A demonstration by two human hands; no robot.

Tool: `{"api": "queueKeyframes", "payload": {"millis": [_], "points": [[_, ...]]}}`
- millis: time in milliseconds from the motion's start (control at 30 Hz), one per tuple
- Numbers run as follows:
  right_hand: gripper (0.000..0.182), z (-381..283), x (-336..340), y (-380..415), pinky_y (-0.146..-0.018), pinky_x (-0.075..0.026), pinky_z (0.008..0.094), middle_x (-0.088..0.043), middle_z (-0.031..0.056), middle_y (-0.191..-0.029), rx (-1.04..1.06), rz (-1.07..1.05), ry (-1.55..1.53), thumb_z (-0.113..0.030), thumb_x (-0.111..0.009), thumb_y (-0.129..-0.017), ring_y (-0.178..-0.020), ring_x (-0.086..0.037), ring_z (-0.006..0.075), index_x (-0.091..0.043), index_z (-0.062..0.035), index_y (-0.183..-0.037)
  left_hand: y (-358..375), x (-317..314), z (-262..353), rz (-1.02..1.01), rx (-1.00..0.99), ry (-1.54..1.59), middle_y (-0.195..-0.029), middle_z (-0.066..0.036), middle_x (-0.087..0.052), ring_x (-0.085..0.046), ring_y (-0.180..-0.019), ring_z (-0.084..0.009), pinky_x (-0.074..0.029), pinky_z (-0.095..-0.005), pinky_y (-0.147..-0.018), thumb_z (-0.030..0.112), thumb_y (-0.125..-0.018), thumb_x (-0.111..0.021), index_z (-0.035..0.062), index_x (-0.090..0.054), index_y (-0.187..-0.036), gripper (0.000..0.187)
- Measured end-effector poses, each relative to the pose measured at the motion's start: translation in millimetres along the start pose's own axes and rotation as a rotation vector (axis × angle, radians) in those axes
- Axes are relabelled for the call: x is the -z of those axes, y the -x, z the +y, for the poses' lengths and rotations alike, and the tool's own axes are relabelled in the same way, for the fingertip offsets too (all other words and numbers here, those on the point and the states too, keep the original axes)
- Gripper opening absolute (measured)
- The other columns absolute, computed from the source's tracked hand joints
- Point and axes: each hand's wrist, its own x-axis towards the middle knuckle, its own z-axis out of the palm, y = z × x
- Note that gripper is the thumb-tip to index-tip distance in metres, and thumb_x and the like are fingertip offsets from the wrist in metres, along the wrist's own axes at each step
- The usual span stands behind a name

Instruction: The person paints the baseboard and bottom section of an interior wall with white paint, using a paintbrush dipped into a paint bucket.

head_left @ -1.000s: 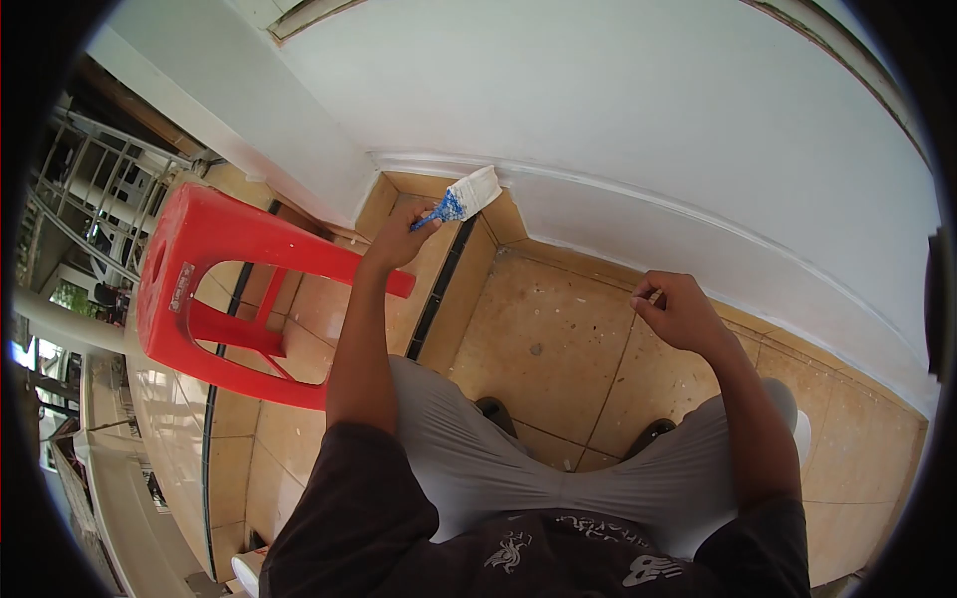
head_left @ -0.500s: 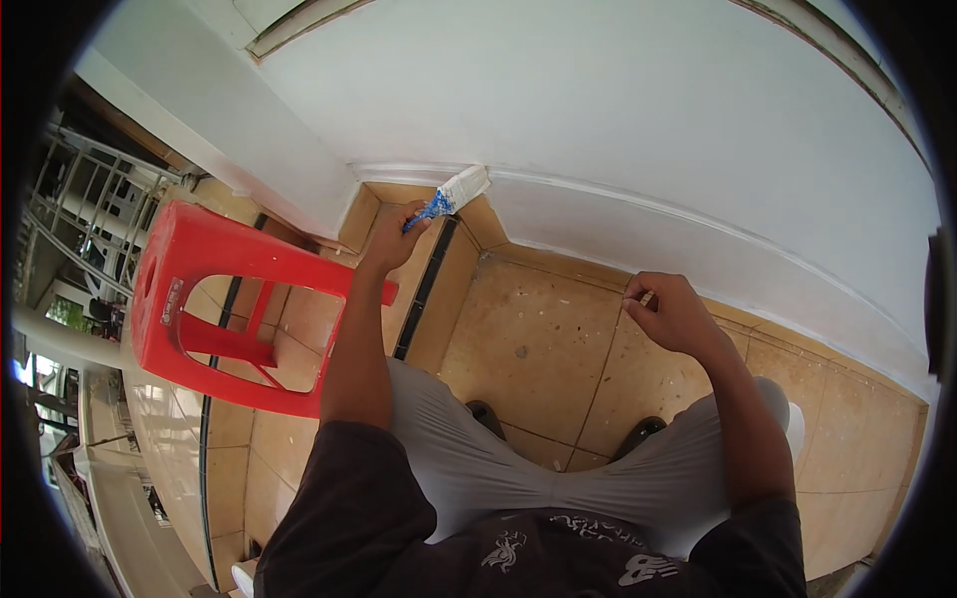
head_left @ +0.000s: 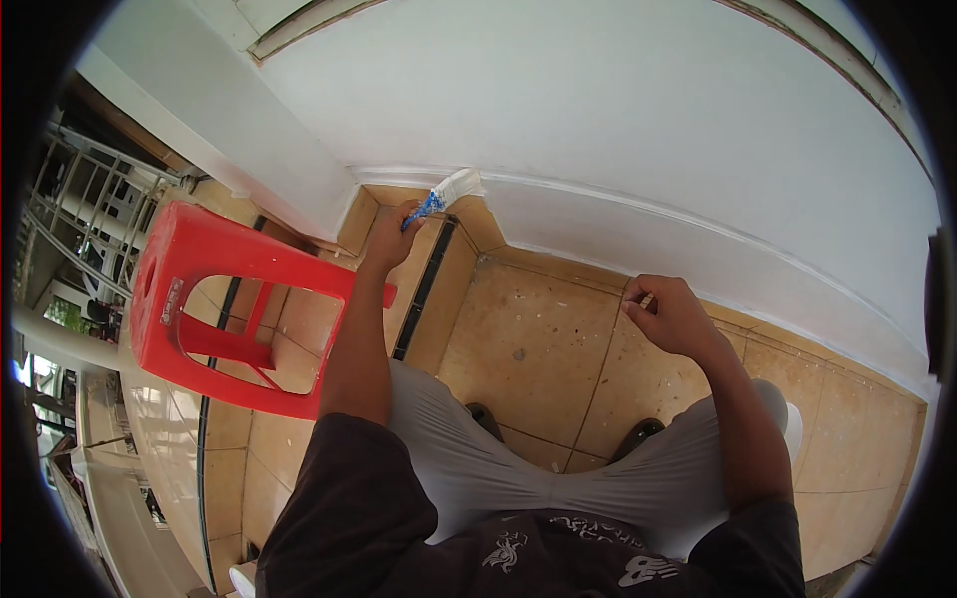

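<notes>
My left hand [head_left: 391, 239] is closed around the blue handle of a paintbrush [head_left: 427, 207] that is spattered with white paint. The brush's white bristles [head_left: 461, 185] rest against the bottom of the white wall [head_left: 578, 110], just above the tan tile skirting [head_left: 478, 221]. Over the tiled floor, close to the wall base, my right hand [head_left: 666, 311] is held with curled fingers, thumb near the fingertips. Whether anything small is pinched there, I cannot make out.
A red plastic stool [head_left: 249, 261] lies tipped on its side at the left. Beside my left forearm runs a step edge with a dark strip [head_left: 427, 287]. Paint specks dot the tan floor tiles [head_left: 538, 329]. Metal railings [head_left: 90, 204] show at the far left.
The paintbrush has shifted slightly left, and its bristles now look bent against the wall base. My left hand moved a little with it. My right hand has barely moved.
</notes>
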Motion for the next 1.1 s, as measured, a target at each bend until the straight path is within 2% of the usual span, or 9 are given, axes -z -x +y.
{"api": "queueKeyframes", "payload": {"millis": [100, 200, 533, 633, 1000, 1100], "points": [[0.016, 2.0, -1.6, 0.0, -0.065, -0.051, 0.0356, -0.068, 0.0118, -0.083, -0.010, 0.004, -0.008, -0.016, -0.064, -0.083, -0.067, -0.064, 0.0247, -0.065, -0.0005, -0.087, -0.2, 2.3, -13.8, 0.040, -0.007, -0.019, -0.093, -0.017, -0.066, -0.064, -0.084, -0.0343, -0.048, -0.0408, -0.075, 0.023, -0.092, -0.060, 0.0086, -0.059, -0.119, 0.030], [0.016, 0.7, -2.2, -0.4, -0.064, -0.051, 0.0354, -0.068, 0.0120, -0.083, -0.018, 0.000, -0.004, -0.016, -0.064, -0.083, -0.067, -0.064, 0.0242, -0.065, -0.0001, -0.087, 1.6, 7.7, -23.1, 0.039, 0.097, -0.002, -0.094, -0.017, -0.067, -0.064, -0.085, -0.0361, -0.049, -0.0428, -0.075, 0.025, -0.092, -0.060, 0.0107, -0.058, -0.119, 0.031], [0.017, -6.1, -3.5, -1.3, -0.064, -0.052, 0.0345, -0.068, 0.0128, -0.084, -0.032, -0.023, 0.015, -0.016, -0.065, -0.083, -0.066, -0.065, 0.0234, -0.065, 0.0007, -0.088, 1.6, 16.5, -35.7, 0.140, 0.239, -0.182, -0.098, -0.018, -0.067, -0.063, -0.094, -0.0394, -0.049, -0.0484, -0.078, 0.027, -0.091, -0.060, 0.0150, -0.059, -0.118, 0.030], [0.012, 5.2, -9.0, -1.7, -0.049, -0.043, 0.0271, -0.063, 0.0068, -0.072, 0.092, 0.029, 0.017, -0.009, -0.065, -0.086, -0.052, -0.056, 0.0090, -0.062, 0.0026, -0.086, 1.6, 20.6, -37.4, 0.148, 0.294, -0.216, -0.100, -0.017, -0.067, -0.063, -0.095, -0.0389, -0.049, -0.0484, -0.079, 0.026, -0.091, -0.060, 0.0163, -0.060, -0.119, 0.030], [0.012, 10.4, -14.0, -3.4, -0.050, -0.045, 0.0262, -0.063, 0.0064, -0.072, 0.099, 0.022, 0.027, -0.009, -0.064, -0.086, -0.054, -0.059, 0.0097, -0.062, 0.0030, -0.085, -5.0, 33.9, -50.0, 0.214, 0.414, -0.287, -0.105, -0.014, -0.068, -0.064, -0.100, -0.0341, -0.049, -0.0455, -0.084, 0.028, -0.090, -0.060, 0.0194, -0.060, -0.122, 0.033], [0.012, 7.5, -15.0, -4.6, -0.050, -0.045, 0.0262, -0.063, 0.0064, -0.072, 0.080, 0.012, 0.024, -0.009, -0.064, -0.086, -0.054, -0.059, 0.0098, -0.062, 0.0030, -0.085, -7.6, 39.6, -42.8, 0.182, 0.529, -0.278, -0.107, -0.014, -0.068, -0.064, -0.101, -0.0333, -0.049, -0.0452, -0.085, 0.029, -0.090, -0.059, 0.0193, -0.060, -0.122, 0.033]]}}
